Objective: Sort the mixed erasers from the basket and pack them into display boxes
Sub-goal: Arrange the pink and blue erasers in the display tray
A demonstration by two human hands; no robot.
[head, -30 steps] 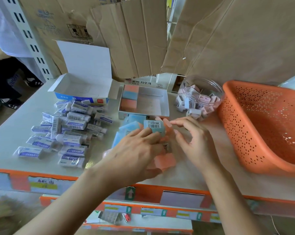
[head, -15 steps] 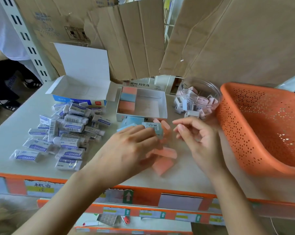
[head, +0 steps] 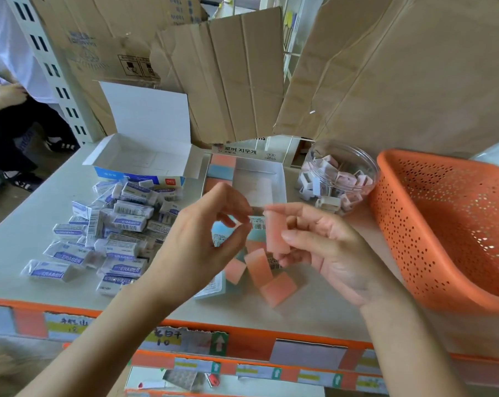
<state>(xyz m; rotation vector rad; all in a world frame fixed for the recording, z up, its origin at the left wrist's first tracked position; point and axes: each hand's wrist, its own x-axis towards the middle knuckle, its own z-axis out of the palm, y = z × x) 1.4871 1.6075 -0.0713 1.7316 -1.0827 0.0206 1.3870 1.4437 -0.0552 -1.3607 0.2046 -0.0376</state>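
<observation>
My right hand (head: 325, 247) grips a pink eraser (head: 277, 234) upright above the table. My left hand (head: 202, 239) hovers just left of it, fingers curled, thumb and forefinger tips close to the eraser's top; whether they pinch anything is unclear. Below the hands lie loose pink erasers (head: 278, 287) and blue erasers (head: 213, 287). A small white display box (head: 281, 179) behind them holds pink and blue erasers along its left side. An open blue-and-white box (head: 139, 159) stands empty at back left. The orange basket (head: 443, 224) sits at the right.
A heap of white wrapped erasers (head: 113, 230) covers the table's left half. A clear round tub (head: 340, 179) of small erasers stands beside the basket. Cardboard sheets (head: 242, 75) wall the back. Another person (head: 10, 96) sits at far left. The table's orange front edge (head: 242, 333) is near.
My right hand has picked up a pink eraser and raised it. My left hand has lifted off the pile and no longer covers the blue eraser it held.
</observation>
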